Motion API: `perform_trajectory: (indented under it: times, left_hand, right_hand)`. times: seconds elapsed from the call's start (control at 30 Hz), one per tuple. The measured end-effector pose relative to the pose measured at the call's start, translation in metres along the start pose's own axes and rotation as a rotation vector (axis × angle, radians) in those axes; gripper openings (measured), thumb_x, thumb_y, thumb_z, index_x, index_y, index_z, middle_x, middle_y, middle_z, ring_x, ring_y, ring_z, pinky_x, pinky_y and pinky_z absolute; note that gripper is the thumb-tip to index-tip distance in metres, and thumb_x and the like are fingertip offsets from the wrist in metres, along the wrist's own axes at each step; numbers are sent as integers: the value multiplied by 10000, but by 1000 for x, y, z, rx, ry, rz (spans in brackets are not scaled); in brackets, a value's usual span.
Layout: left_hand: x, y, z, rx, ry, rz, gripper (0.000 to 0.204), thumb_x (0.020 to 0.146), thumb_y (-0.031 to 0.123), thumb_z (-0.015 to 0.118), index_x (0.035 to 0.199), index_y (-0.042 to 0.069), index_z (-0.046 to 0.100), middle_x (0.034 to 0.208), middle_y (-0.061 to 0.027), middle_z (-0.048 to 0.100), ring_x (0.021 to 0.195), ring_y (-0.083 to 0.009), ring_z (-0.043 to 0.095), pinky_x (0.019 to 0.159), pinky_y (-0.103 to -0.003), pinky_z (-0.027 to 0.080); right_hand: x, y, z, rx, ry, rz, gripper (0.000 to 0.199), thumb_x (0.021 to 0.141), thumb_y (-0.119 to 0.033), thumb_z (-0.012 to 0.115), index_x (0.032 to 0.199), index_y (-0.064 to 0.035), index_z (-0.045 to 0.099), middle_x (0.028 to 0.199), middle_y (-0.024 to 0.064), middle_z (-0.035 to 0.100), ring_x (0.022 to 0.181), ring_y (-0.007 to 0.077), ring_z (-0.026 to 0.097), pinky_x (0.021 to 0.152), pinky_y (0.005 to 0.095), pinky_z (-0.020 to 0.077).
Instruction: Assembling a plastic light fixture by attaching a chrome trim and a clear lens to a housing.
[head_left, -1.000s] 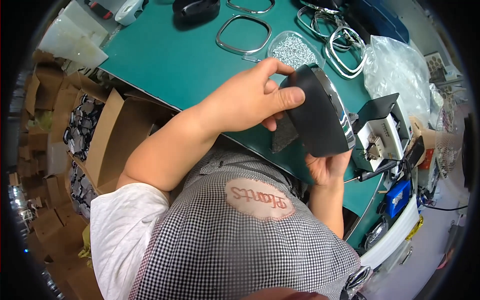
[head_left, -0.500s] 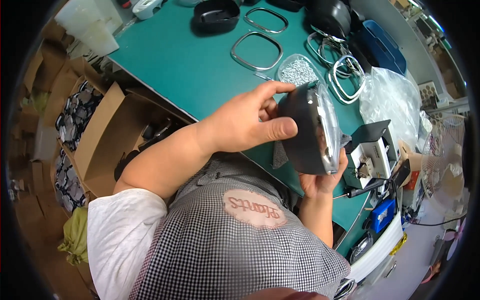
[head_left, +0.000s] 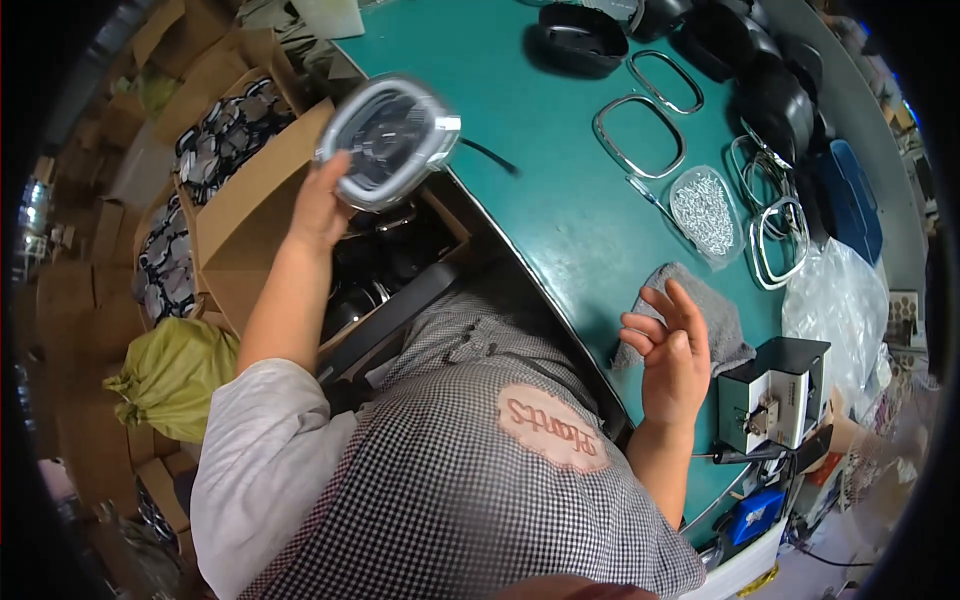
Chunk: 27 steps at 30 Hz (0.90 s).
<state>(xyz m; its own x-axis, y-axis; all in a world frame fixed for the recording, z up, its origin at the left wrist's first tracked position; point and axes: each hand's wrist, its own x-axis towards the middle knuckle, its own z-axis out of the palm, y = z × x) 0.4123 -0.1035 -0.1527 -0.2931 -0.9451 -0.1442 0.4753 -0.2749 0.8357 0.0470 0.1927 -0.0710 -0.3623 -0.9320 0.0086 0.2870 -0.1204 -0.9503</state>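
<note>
My left hand [head_left: 322, 205] grips the lower side of a rounded housing [head_left: 392, 150], dark within and framed by a silvery rim, its outline softened by motion blur. The housing is held in the air at the near edge of the green worktop [head_left: 545, 240], towards the near left corner, above an open cardboard box [head_left: 262, 200] containing dark parts. A short black strip [head_left: 490, 157] shows beside it; whether the two are joined I cannot tell. My right hand [head_left: 675, 355] is raised over the near edge farther right, its fingers released and loosely curled, in front of a crumpled grey cloth [head_left: 728, 325]. Beyond the cloth lies a clear dish [head_left: 718, 266] of small silvery pieces [head_left: 703, 210]; farther towards the far edge lie two chrome-coloured rings [head_left: 684, 152] and a black shell [head_left: 580, 42]. Just right of the cloth stands a small black-and-white device [head_left: 790, 393]; a clear plastic bag [head_left: 838, 310] lies behind it.
</note>
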Motion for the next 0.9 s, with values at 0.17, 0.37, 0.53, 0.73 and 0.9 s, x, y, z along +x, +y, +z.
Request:
perform_trajectory:
  times: [0.17, 0.37, 0.53, 0.73, 0.9]
  left_hand:
    - [-26, -15, -82, 557, 634, -41, 774, 835, 305, 749, 1461, 139, 325, 1298, -127, 554, 1146, -258, 587, 909, -439, 527]
    - [-73, -116, -262, 1156, 1172, -464, 1016, 711, 397, 824, 1522, 98, 289, 1490, -223, 423, 1321, -400, 457, 1136, -398, 337]
    - [-45, -107, -205, 1327, 1145, -267, 907, 756, 377, 793, 1484, 56, 359, 1450, -261, 444, 1357, -410, 386, 1144, -425, 315]
    - [43, -62, -70, 1302, 749, 370, 578, 838, 330, 734, 1322, 64, 565, 1354, -220, 531, 1276, -389, 462, 1079, -442, 376]
    - [87, -56, 26, 890, 411, 567, 406, 866, 212, 715, 1240, 92, 615, 1271, -127, 553, 1156, -255, 554, 958, -360, 475]
  right_hand:
    - [3, 5, -9, 40, 119, -9, 486, 983, -212, 544, 1390, 33, 444, 1289, 247, 556, 985, 269, 675, 832, 344, 570]
    - [2, 7, -16, 38, 163, 7, 457, 991, -193, 539, 1377, 36, 456, 1268, 236, 570, 969, 260, 677, 826, 340, 568]
    - [6, 14, -20, 39, 215, 63, 439, 989, -178, 546, 1362, 41, 469, 1248, 220, 579, 942, 249, 679, 814, 333, 566]
    - [6, 21, -21, -48, 230, 74, 421, 970, -185, 592, 1323, 31, 517, 1217, 208, 600, 943, 237, 670, 819, 341, 556]
    - [3, 27, -31, -171, 289, 49, 388, 987, -151, 542, 1322, 42, 503, 1214, 213, 606, 934, 235, 679, 795, 301, 558]
